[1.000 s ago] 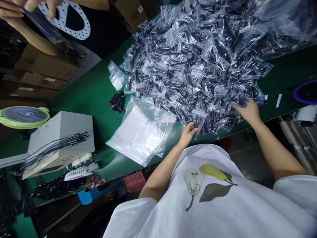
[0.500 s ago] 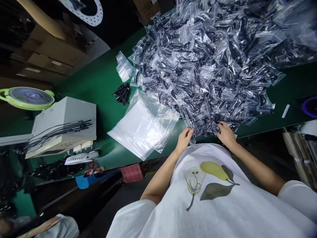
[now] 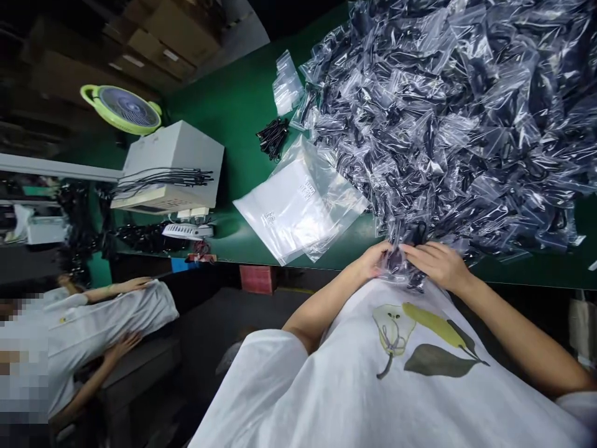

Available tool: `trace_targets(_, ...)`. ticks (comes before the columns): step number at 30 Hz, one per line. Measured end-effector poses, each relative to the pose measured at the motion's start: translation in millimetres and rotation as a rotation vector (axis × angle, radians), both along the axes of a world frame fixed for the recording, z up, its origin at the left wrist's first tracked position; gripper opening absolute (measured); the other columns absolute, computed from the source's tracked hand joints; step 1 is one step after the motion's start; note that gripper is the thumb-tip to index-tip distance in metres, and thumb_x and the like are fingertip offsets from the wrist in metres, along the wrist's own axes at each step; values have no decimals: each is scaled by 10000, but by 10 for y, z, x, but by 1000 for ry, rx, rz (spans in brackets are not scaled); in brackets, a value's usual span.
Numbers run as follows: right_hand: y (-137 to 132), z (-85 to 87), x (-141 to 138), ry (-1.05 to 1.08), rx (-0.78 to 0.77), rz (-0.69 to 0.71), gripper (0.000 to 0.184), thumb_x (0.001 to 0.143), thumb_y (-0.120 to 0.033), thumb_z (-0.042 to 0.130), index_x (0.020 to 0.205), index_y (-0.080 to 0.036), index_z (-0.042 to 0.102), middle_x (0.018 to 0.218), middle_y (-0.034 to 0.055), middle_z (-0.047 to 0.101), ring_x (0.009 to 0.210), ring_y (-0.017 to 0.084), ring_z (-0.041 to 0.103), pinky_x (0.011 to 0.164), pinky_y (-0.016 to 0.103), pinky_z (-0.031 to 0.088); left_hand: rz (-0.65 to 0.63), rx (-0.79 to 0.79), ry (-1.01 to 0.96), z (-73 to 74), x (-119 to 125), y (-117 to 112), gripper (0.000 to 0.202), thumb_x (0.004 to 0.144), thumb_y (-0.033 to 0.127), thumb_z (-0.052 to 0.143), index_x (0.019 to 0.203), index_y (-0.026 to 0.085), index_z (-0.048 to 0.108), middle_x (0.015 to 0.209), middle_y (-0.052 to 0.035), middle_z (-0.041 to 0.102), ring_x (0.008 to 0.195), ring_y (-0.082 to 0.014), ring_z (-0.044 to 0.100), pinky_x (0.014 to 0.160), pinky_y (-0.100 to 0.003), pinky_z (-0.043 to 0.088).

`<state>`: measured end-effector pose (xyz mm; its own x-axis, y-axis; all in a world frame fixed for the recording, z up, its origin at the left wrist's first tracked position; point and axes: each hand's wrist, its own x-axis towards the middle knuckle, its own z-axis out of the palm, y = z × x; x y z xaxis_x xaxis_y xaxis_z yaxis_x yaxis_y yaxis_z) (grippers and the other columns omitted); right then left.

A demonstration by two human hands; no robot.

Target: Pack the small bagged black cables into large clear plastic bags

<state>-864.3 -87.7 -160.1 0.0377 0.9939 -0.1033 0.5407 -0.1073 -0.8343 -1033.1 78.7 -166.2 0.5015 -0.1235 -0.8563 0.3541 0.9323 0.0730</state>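
Observation:
Close to my shirt, at the table's front edge, a clear plastic bag with a dark cable (image 3: 400, 260) is between my hands. My left hand (image 3: 373, 260) is closed on the bag's left side, its fingertips partly hidden by plastic. From the right, my right hand (image 3: 438, 266) pinches the upper part of the same bag with bent fingers. Just beyond them spreads a large heap of clear bags with black cables (image 3: 448, 137). Whether one bag or more is held is hard to make out.
Left of the heap lie large clear bags with a white sheet (image 3: 289, 211), a small bundle of black cables (image 3: 272, 138) and small empty bags (image 3: 286, 84). Farther left are a white boxy device (image 3: 186, 155) and a green fan (image 3: 124, 109). Another person (image 3: 102, 323) sits at lower left.
My hands have come closer together and now hold a bag between them at the table edge. The view has shifted left, bringing the seated person further into sight.

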Motion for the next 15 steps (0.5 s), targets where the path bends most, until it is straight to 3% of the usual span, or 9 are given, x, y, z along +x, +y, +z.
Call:
trace_targets(2,219,104,-12,-18,29,125,379,978,-210,468,1263,-334,684,1398,-27,630,1163,244,659,1062,492,483,71,-1,-66,68,-34,21,338,739,350,742,974,108,715,774,-86,730,713,-202,688,777,-346,551)
trace_targets(4,341,152,-11,-62,35,167,408,979,-185,445,1291,-329,666,1446,-33,589,1164,247,652,1051,496,481,149,105,-122,160,-96,86,386,703,364,826,985,128,707,814,-68,742,728,-182,695,804,-326,544)
trace_targets(6,328,176,-9,-104,20,167,417,943,-175,478,1279,-330,672,1465,-28,574,1141,261,659,1047,511,479,163,236,-153,265,-176,191,429,647,310,886,992,133,703,848,-56,747,756,-175,701,834,-324,532)
trace_targets(8,223,205,-22,-118,-18,71,428,871,-190,547,1250,-330,689,1402,4,632,1120,295,666,1035,541,483,155,319,-183,364,-266,324,476,637,281,892,1047,132,701,942,-75,753,853,-204,712,884,-358,522)
trace_targets(10,123,256,-59,-73,-85,-208,405,805,-236,616,1183,-339,718,1257,45,711,1094,337,674,994,561,507,176,386,-210,431,-361,456,525,656,271,874,1131,145,691,1040,-85,745,953,-224,703,947,-387,501)
trace_targets(13,186,381,-216,227,-212,-801,271,777,-362,716,1044,-328,747,1092,65,753,1009,352,704,916,542,557,199,471,-225,437,-489,563,541,651,231,854,1161,157,688,1068,-73,736,1018,-205,675,1037,-379,448)
trace_targets(15,394,458,-433,488,-241,-1009,296,767,-426,755,1031,-292,743,1078,59,757,983,326,714,934,515,559,174,492,-226,387,-544,527,516,657,238,837,1144,152,691,1060,-74,732,1046,-213,663,1071,-389,425)
